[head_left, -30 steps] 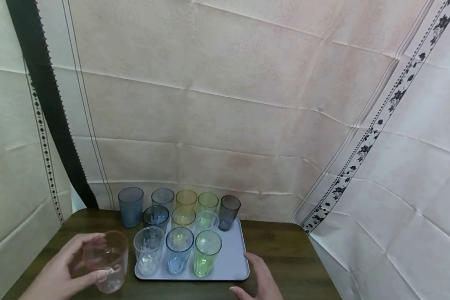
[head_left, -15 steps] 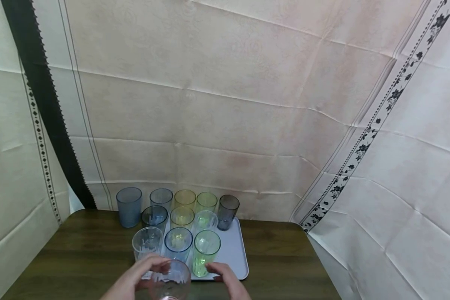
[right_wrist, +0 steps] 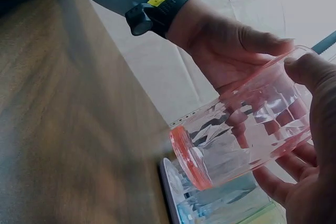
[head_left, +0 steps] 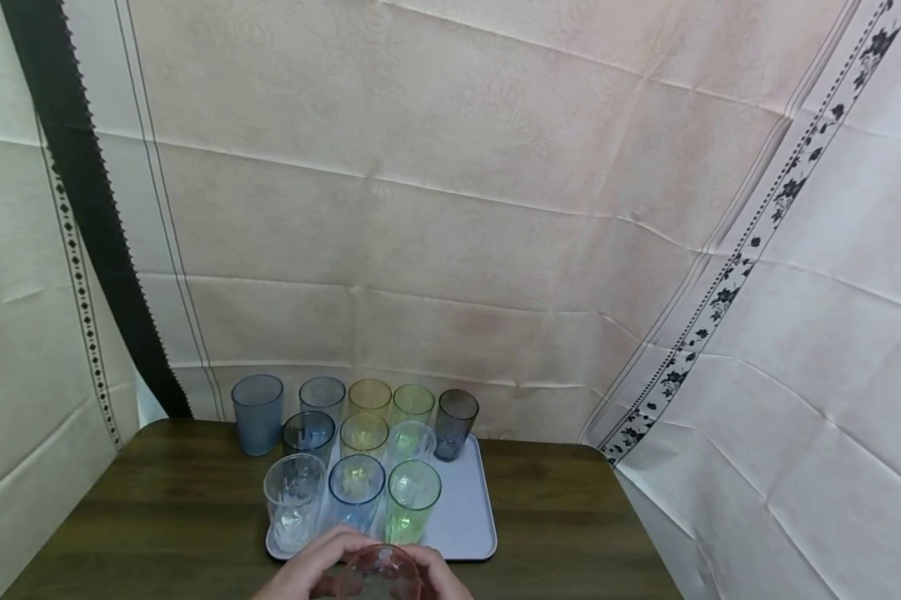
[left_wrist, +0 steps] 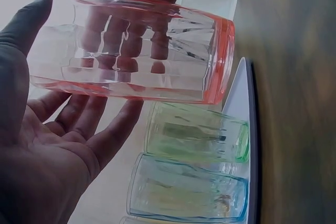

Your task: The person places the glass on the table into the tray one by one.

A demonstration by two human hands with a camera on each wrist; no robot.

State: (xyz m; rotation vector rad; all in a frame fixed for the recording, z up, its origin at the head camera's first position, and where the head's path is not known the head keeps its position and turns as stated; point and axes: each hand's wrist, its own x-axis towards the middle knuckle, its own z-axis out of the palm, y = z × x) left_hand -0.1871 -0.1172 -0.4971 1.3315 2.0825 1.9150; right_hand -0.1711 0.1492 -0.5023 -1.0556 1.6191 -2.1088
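Note:
A clear pink drinking glass (head_left: 379,577) is between my two hands at the bottom of the head view, in front of the tray. My left hand (head_left: 300,575) holds one side, and my right hand (head_left: 441,575) holds the other. The left wrist view shows the glass's faceted wall and thick pink base (left_wrist: 223,59); right-hand fingers show through the glass. In the right wrist view the glass (right_wrist: 247,124) is tilted above the table, both thumbs near its rim. Behind the hands stand a green glass (head_left: 414,496), a blue-rimmed glass (head_left: 356,492) and a clear glass (head_left: 294,500).
A white tray (head_left: 465,521) on the wooden table (head_left: 555,517) bears several tinted glasses, packed toward its left and back. A frosted blue tumbler (head_left: 258,417) stands at the back left and a dark grey glass (head_left: 456,423) at the back right. Patterned cloth (head_left: 420,208) hangs behind.
My left hand has carried the pink glass from the table's left side to the front middle. My right hand has moved left from the tray's right corner and now holds the glass too.

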